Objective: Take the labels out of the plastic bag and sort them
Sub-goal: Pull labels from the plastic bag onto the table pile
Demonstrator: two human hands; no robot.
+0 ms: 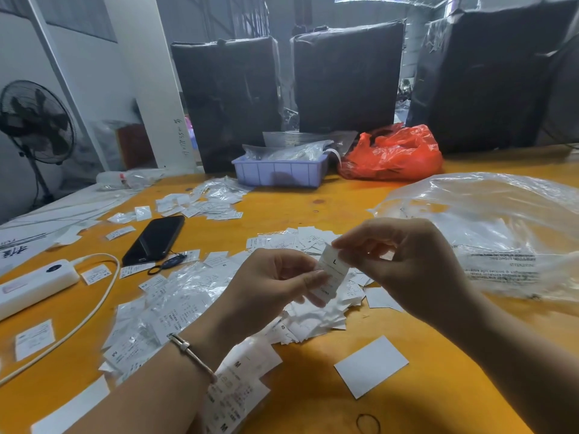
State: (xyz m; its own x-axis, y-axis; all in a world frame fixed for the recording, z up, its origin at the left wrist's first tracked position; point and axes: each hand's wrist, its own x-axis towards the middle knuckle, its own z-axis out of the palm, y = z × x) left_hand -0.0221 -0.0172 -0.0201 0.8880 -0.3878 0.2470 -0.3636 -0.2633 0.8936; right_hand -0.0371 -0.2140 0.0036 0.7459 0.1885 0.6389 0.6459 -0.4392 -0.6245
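Both hands — left (275,277), right (404,255) — pinching upright label (332,270), "L" end uppermost

Your left hand (275,277) and right hand (404,258) pinch an L label (332,270) above the label pile (313,321) on the orange table (344,202).

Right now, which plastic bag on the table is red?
The crumpled red bag at the back, beside the purple tray. The big bag on the right is clear.

Fine print on the held label (332,274) (perhaps care text) too blurred.
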